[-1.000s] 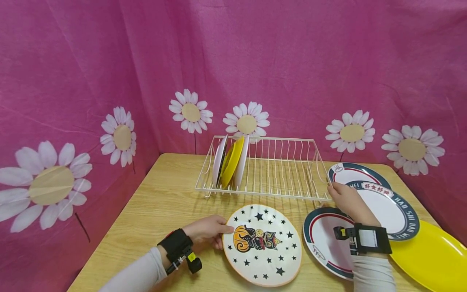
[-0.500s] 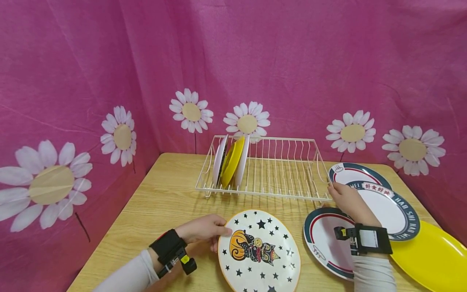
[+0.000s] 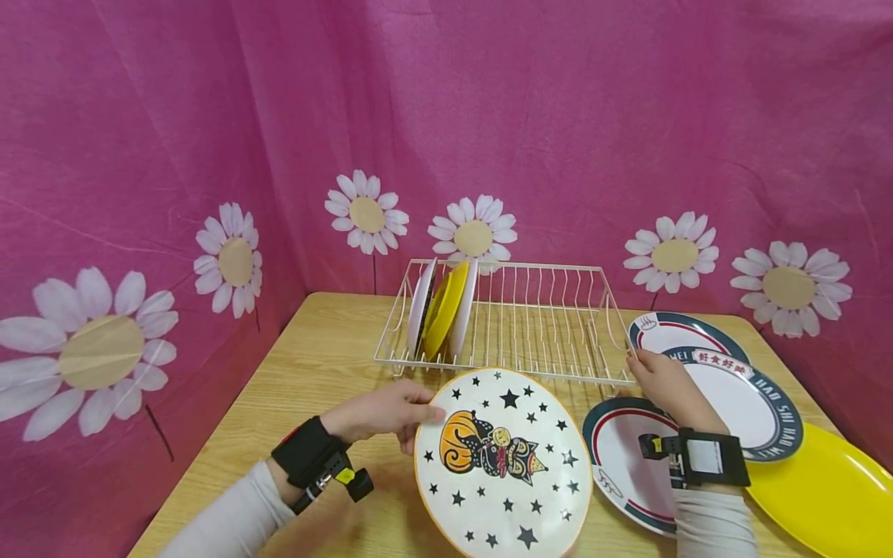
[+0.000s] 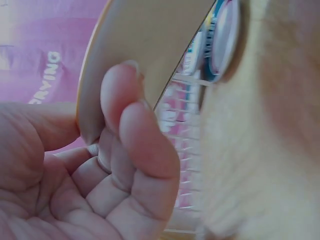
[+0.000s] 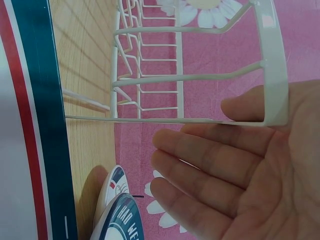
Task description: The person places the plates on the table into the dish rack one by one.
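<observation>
Upright plates point(image 3: 446, 314) fill the left slots of the wire dish rack point(image 3: 537, 333) near the back edge of the worktop point(image 3: 335, 333); the right hand point(image 3: 673, 387) grips its front right corner, with navy-rimmed plates point(image 3: 743, 395) and a yellow plate point(image 3: 823, 488) toward the right edge. The cat-print plate point(image 3: 502, 484) (left hand point(image 3: 384, 415) pinching its left rim) has moved nearer the rack since half a second ago, hat pointing right.

Near the pale wooden tabletop's point(image 3: 328, 333) right edge I read "HAO SHI HAO WEI" and red "好食好", its last character blurred, on a round white blue-grey-rimmed plate point(image 3: 741, 407); pink fabric point(image 4: 30, 55) shows "RYING".
</observation>
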### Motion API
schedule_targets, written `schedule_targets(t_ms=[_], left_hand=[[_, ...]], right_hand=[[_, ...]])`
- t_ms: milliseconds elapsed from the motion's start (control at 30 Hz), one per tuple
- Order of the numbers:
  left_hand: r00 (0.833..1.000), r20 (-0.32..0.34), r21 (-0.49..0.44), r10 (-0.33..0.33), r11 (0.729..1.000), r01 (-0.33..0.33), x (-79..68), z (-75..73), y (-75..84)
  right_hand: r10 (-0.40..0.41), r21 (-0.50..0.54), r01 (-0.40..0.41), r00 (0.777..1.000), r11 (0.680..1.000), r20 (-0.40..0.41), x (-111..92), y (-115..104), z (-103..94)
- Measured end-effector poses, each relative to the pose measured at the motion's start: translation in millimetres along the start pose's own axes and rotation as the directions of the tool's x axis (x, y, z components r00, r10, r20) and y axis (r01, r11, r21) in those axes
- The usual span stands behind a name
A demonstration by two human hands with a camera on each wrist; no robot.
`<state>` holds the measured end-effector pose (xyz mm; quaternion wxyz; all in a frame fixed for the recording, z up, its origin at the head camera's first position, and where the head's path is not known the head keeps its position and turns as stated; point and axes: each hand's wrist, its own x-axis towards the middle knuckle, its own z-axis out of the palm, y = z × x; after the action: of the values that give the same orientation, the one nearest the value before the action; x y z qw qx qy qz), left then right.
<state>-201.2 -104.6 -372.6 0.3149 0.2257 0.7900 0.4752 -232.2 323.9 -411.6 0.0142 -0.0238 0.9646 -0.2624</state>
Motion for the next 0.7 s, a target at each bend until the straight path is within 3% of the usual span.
schedule_targets(t_ms=[433,700], left_hand=[[0.988,-0.125,0.054,0.086,0.995,-0.080,-0.3,-45.7,64.5],[0.960,-0.265,0.109,0.092,0.992,-0.065,9.0,-71.4,99.5]], right_hand=[[-0.014,-0.006,0.014,1.000,1.000,-0.006,-1.9,-1.4,-1.8],[-0.001,-0.003,0.001,1.000,1.000,0.000,-1.1,-2.5,-1.6]])
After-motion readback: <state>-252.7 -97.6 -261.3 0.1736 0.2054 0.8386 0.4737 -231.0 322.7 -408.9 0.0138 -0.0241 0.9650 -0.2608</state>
